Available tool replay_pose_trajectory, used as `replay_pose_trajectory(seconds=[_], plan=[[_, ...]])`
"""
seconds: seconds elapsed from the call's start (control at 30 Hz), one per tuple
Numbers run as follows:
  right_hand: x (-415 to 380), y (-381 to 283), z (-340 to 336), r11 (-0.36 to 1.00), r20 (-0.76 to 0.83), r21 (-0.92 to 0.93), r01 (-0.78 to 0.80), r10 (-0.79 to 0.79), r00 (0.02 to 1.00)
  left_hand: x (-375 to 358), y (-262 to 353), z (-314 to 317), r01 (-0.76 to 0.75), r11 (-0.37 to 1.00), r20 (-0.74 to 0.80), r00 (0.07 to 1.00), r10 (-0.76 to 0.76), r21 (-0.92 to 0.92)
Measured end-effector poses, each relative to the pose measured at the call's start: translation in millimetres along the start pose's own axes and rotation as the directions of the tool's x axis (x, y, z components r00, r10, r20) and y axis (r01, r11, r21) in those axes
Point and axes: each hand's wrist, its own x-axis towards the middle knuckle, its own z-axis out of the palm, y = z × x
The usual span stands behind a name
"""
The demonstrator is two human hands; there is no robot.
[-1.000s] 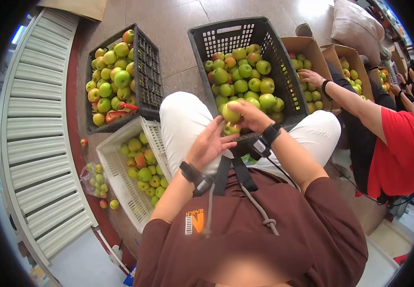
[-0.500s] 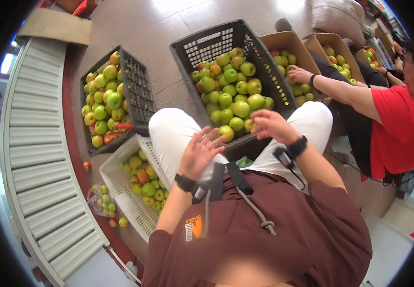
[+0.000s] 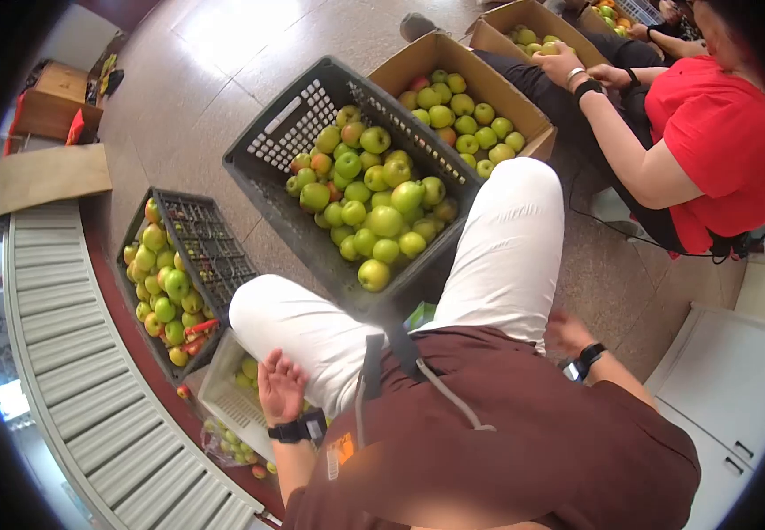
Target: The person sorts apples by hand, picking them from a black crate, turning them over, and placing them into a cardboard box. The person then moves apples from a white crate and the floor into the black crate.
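Note:
Palm up and empty, my left hand [image 3: 282, 387] is beside my left thigh, over the edge of a white crate [image 3: 239, 408] with green apples in it. My right hand [image 3: 568, 334] hangs low beside my right thigh, partly hidden behind the leg; its fingers are blurred. A large black crate [image 3: 290, 240] of green and reddish apples [image 3: 385, 221] stands between my knees, and neither hand touches it. To the left, another black crate [image 3: 210, 238] is filled with apples.
A cardboard box [image 3: 537, 141] of apples stands right of the large crate. A person in a red shirt [image 3: 718, 132] sits at the right, hands over another box [image 3: 488, 35]. A roller conveyor [image 3: 73, 327] curves along the left. White cabinets [image 3: 718, 389] stand lower right.
Both my hands have moved back from the large crate to beside my thighs. The view has turned right. The co-worker's hand has left the nearer cardboard box for the farther one.

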Motion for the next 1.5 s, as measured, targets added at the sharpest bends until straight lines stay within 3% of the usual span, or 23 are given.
replay_pose_trajectory(seconds=[0.07, 0.1, 0.13, 0.17, 0.2, 0.27, 0.3, 0.37, 0.43, 0.5, 0.6, 0.67, 0.8, 0.93, 1.5], plan=[[1, 36, 13, 0.97, 0.094, -0.238, -0.044, 0.068, 0.993, -14, -1, -9, 0.017, 0.997, -0.056, 0.998, -0.012, 0.082], [17, 79, 14, 0.974, 0.215, -0.106, 0.2, -0.174, 0.961, -24, -3, -14, 0.042, 0.995, -0.136, 0.99, -0.029, 0.094], [-27, 31, 30, 0.89, 0.141, -0.45, 0.08, -0.018, 0.99, -36, -6, -19, 0.071, 0.992, -0.22, 0.974, -0.046, 0.104], [-24, 47, 26, 0.942, 0.201, -0.335, 0.037, 0.033, 0.979, -45, -11, -27, 0.093, 0.982, -0.289, 0.956, -0.042, 0.164], [-25, 53, 22, 0.942, 0.222, -0.335, 0.015, 0.063, 0.973, -56, -17, -38, 0.117, 0.969, -0.36, 0.933, -0.031, 0.22], [-13, 31, 3, 0.873, 0.262, -0.467, 0.137, -0.011, 0.965, -83, -25, -107, 0.321, 0.782, -0.489, 0.872, -0.024, 0.534], [1, 2, -18, 0.809, 0.264, -0.538, 0.236, -0.105, 0.959, -101, -31, -172, 0.324, 0.823, -0.486, 0.871, -0.068, 0.466], [40, -104, -73, 0.57, 0.291, -0.677, 0.465, -0.374, 0.881, -106, -44, -156, 0.504, 0.674, -0.627, 0.775, -0.076, 0.541], [91, -258, -144, 0.203, 0.418, -0.758, 0.62, -0.579, 0.7, -107, -58, -134, 0.599, 0.602, -0.691, 0.716, -0.106, 0.528], [155, -423, -217, -0.093, 0.646, -0.677, 0.73, -0.551, 0.528, -106, -67, -120, 0.656, 0.545, -0.719, 0.682, -0.132, 0.522], [235, -527, -273, -0.09, 0.776, -0.532, 0.842, -0.45, 0.442, -98, -74, -105, 0.713, 0.469, -0.74, 0.651, -0.167, 0.522], [271, -530, -290, 0.001, 0.752, -0.524, 0.852, -0.469, 0.463, -93, -76, -99, 0.735, 0.432, -0.745, 0.64, -0.187, 0.523], [277, -541, -273, -0.192, 0.689, -0.691, 0.697, -0.468, 0.554, -88, -78, -90, 0.758, 0.377, -0.743, 0.631, -0.223, 0.531], [273, -537, -260, -0.274, 0.624, -0.774, 0.571, -0.486, 0.612, -93, -76, -80, 0.771, 0.334, -0.737, 0.627, -0.252, 0.542], [259, -525, -214, -0.373, 0.55, -0.834, 0.407, -0.499, 0.67, -126, -91, -54, 0.809, 0.179, -0.719, 0.581, -0.381, 0.559]])
